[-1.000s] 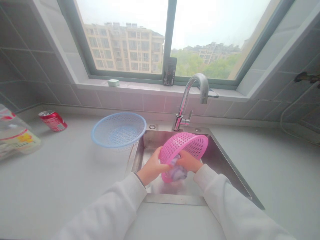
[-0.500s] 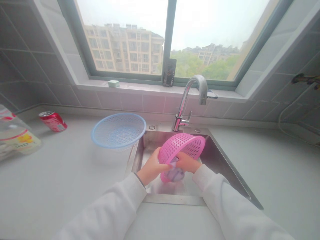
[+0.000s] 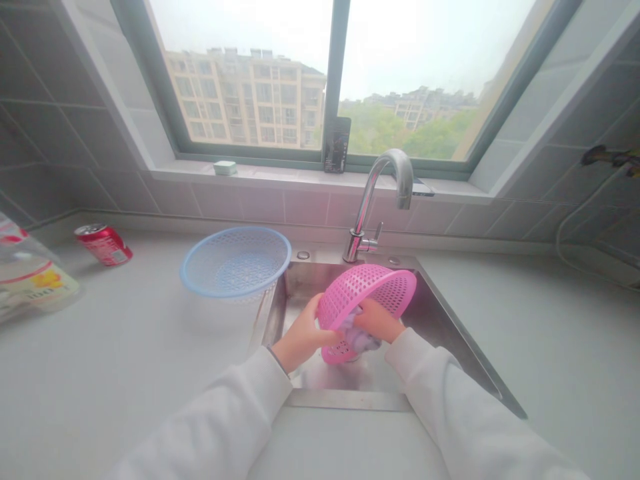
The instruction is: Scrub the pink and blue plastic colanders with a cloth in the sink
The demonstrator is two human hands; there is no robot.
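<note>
A pink plastic basket (image 3: 345, 297) full of small holes is tilted on its side over the sink (image 3: 350, 400), its opening turned to the right and toward me. My left hand (image 3: 303, 337) grips its left side, thumb over the rim. Inside the opening, my right hand (image 3: 379, 321) clutches a crumpled pale purple-grey cloth (image 3: 364, 340) against the inner wall. The fingertips of my right hand are partly hidden by the cloth and basket.
A chrome faucet (image 3: 357, 230) rises behind the sink. Left of it stands a blue perforated basket (image 3: 237, 263). Farther left are a red can (image 3: 105, 245) and a clear-and-yellow package (image 3: 35, 273). The windowsill holds a small pale green box (image 3: 225, 167) and a dark upright object (image 3: 337, 145).
My right hand and the cloth have shifted slightly right along the basket's inside. More of the basket's lower inner wall shows. My left hand keeps its hold.
</note>
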